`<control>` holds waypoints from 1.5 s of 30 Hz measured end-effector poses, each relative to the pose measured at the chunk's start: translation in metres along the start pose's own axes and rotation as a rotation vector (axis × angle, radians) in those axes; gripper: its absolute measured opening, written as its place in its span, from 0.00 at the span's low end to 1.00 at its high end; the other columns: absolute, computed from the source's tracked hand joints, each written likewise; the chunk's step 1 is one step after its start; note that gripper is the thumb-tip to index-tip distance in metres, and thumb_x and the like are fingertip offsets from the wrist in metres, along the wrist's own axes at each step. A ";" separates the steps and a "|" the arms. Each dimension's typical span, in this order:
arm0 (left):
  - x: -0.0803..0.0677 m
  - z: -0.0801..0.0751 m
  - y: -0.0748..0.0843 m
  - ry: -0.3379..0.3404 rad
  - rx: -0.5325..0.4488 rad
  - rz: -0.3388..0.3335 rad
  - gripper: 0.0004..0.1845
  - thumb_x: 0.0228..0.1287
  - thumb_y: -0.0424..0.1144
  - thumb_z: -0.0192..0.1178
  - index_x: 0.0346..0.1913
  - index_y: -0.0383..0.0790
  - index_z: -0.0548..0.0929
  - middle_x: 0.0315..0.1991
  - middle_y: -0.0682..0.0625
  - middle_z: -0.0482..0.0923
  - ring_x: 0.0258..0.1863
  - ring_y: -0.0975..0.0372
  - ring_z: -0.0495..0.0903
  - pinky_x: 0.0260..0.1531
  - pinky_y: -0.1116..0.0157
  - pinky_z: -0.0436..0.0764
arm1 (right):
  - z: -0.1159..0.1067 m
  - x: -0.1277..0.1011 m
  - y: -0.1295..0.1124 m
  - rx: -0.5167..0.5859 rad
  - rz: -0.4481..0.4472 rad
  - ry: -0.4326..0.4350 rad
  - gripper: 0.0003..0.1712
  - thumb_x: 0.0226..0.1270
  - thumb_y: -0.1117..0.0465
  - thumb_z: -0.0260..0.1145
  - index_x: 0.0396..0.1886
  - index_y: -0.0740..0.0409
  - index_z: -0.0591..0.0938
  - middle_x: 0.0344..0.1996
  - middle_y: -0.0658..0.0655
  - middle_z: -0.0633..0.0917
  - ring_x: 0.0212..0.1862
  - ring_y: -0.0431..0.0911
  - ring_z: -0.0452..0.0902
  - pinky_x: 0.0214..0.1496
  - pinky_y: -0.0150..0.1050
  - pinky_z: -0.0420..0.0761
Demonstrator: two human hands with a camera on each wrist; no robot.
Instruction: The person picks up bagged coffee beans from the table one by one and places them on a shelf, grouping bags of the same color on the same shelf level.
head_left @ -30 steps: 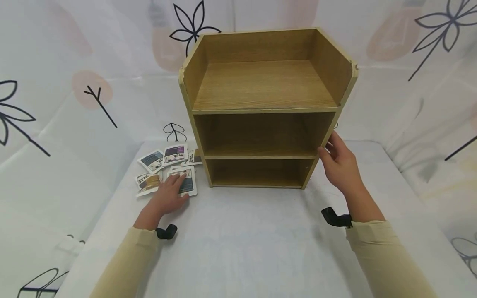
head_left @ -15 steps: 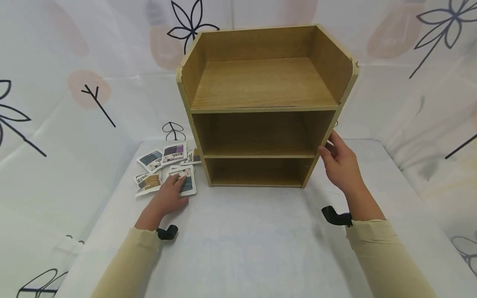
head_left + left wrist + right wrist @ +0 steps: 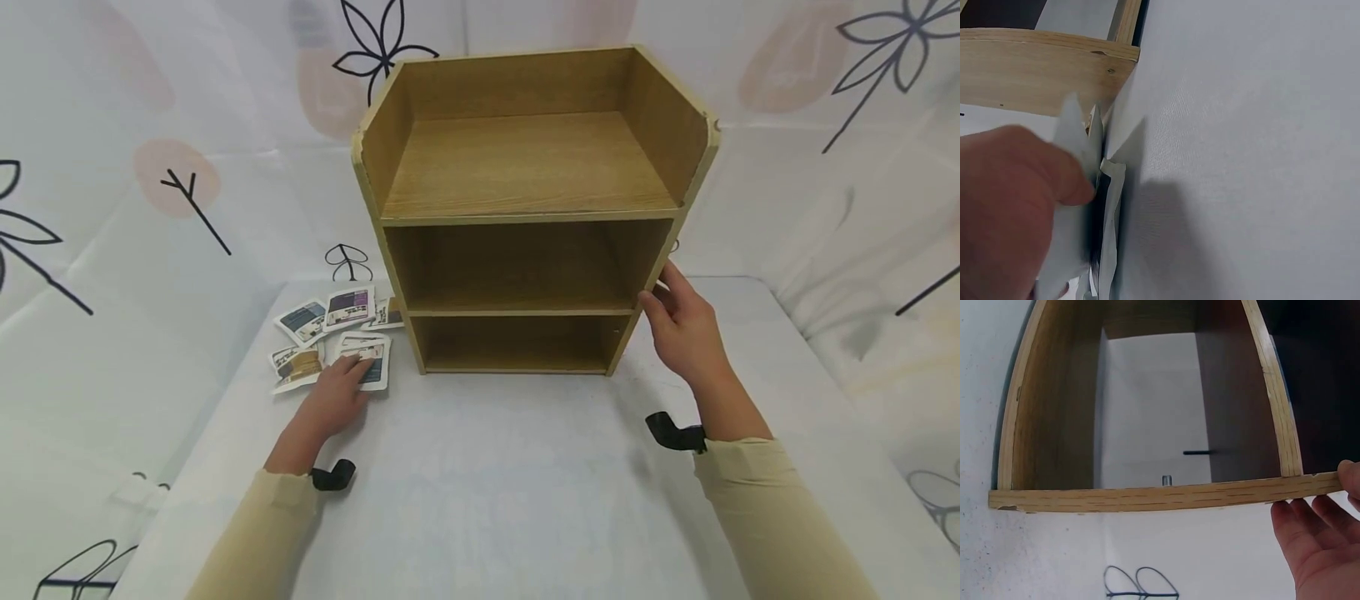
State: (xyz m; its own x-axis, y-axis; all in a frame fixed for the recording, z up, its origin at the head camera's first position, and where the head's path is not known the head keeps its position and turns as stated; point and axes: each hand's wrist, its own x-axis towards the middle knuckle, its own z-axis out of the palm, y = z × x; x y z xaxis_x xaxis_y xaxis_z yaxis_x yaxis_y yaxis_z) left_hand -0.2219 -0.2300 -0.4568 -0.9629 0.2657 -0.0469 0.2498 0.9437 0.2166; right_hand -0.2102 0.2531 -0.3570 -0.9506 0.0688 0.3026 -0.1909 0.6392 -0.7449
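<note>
At about 9 o'clock on the desk [image 3: 487, 500] lies a loose cluster of small printed packets [image 3: 330, 333], just left of the shelf unit's foot. Your left hand [image 3: 333, 404] rests on the nearest packet [image 3: 367, 371], fingers laid fairly flat across it; in the left wrist view the packet's edge bends up against your fingers [image 3: 1029, 181], though I cannot tell whether your thumb pinches it. At 12 o'clock stands the three-tier wooden shelf unit [image 3: 525, 217], upright on the white cloth, its compartments bare wood. At about 3 o'clock your right hand [image 3: 686, 329] touches the unit's right side panel at the middle shelf's height, thumb on the front edge and fingers [image 3: 1310, 515] nearly straight along the outer face.
</note>
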 end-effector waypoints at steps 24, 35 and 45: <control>-0.022 -0.004 0.008 0.368 -0.100 0.024 0.13 0.63 0.29 0.60 0.50 0.40 0.80 0.50 0.43 0.79 0.53 0.49 0.78 0.53 0.51 0.79 | 0.002 0.000 0.002 -0.032 -0.019 0.011 0.33 0.77 0.48 0.47 0.73 0.19 0.47 0.75 0.50 0.62 0.70 0.60 0.65 0.62 0.63 0.71; -0.024 -0.013 0.017 0.466 -0.175 0.025 0.13 0.63 0.29 0.62 0.49 0.42 0.79 0.48 0.45 0.79 0.51 0.52 0.80 0.50 0.54 0.81 | 0.003 0.000 0.002 -0.031 -0.026 0.016 0.33 0.77 0.49 0.48 0.73 0.19 0.47 0.75 0.51 0.62 0.70 0.60 0.66 0.62 0.62 0.71; -0.035 -0.021 0.027 0.473 -0.188 0.040 0.11 0.64 0.30 0.61 0.48 0.41 0.79 0.47 0.44 0.80 0.50 0.51 0.80 0.48 0.52 0.81 | 0.004 0.000 0.004 -0.032 -0.016 0.020 0.33 0.77 0.49 0.48 0.73 0.19 0.47 0.74 0.52 0.63 0.69 0.60 0.67 0.63 0.62 0.71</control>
State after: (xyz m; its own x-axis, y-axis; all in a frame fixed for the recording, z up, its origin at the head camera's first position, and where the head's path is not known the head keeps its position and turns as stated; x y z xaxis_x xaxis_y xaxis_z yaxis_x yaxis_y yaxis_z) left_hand -0.1835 -0.2179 -0.4287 -0.9047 0.1415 0.4018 0.3064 0.8715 0.3829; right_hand -0.2117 0.2520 -0.3624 -0.9424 0.0729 0.3264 -0.1981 0.6647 -0.7204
